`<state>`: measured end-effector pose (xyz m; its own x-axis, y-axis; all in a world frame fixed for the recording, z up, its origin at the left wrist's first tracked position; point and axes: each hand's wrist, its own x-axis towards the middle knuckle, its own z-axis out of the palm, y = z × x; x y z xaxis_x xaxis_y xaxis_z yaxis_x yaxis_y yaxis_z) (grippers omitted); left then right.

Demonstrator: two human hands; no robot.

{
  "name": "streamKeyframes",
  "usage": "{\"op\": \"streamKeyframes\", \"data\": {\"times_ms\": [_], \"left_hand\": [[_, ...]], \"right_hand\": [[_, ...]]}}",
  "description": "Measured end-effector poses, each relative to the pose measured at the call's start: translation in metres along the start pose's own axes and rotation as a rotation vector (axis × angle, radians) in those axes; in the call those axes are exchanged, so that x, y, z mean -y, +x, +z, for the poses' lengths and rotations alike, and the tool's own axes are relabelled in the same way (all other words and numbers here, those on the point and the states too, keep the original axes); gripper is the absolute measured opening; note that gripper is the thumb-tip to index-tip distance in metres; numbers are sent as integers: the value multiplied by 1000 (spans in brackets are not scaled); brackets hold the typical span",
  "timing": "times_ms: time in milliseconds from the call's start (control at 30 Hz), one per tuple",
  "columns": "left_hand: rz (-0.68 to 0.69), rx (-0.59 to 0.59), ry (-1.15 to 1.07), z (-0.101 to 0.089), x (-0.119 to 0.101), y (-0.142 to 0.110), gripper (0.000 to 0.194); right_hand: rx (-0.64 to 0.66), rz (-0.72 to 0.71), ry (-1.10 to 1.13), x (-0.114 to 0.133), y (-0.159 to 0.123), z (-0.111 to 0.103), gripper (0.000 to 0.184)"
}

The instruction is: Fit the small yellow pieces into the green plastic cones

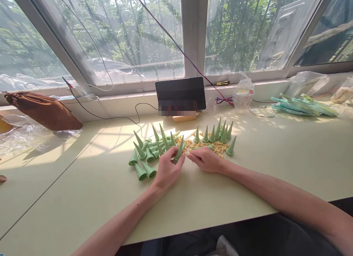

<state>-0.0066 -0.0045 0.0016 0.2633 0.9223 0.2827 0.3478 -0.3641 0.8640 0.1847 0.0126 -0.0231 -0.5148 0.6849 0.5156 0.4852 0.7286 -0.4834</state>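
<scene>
My left hand (167,168) is closed around a green plastic cone (179,152), tip up. My right hand (206,159) rests on the table just right of it, fingers pinched toward the cone's base; what they hold is too small to see. A heap of lying green cones (147,153) is left of my hands. Several cones stand upright in a group (217,134) behind my right hand. Small yellow pieces (205,145) are scattered between the two groups.
A dark tablet (180,94) leans on a stand at the window ledge, cable trailing left. A brown pouch (44,111) and clear plastic lie far left. Plastic bags (244,92) and teal packets (303,104) sit at the back right. The table's front edge (220,221) is near my body.
</scene>
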Motion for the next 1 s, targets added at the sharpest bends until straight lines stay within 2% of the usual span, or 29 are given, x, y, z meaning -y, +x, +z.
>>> {"op": "streamKeyframes", "data": {"times_ms": [300, 467, 733, 1000], "left_hand": [[25, -40, -3, 1, -2, -1, 16], [47, -104, 10, 0, -3, 0, 16], [123, -201, 144, -4, -4, 3, 15], [186, -213, 199, -5, -6, 4, 13]], "right_hand": [[7, 1, -23, 0, 0, 0, 43], [4, 4, -28, 1, 1, 0, 43], [4, -2, -24, 1, 1, 0, 42], [14, 5, -10, -1, 0, 1, 41]]}}
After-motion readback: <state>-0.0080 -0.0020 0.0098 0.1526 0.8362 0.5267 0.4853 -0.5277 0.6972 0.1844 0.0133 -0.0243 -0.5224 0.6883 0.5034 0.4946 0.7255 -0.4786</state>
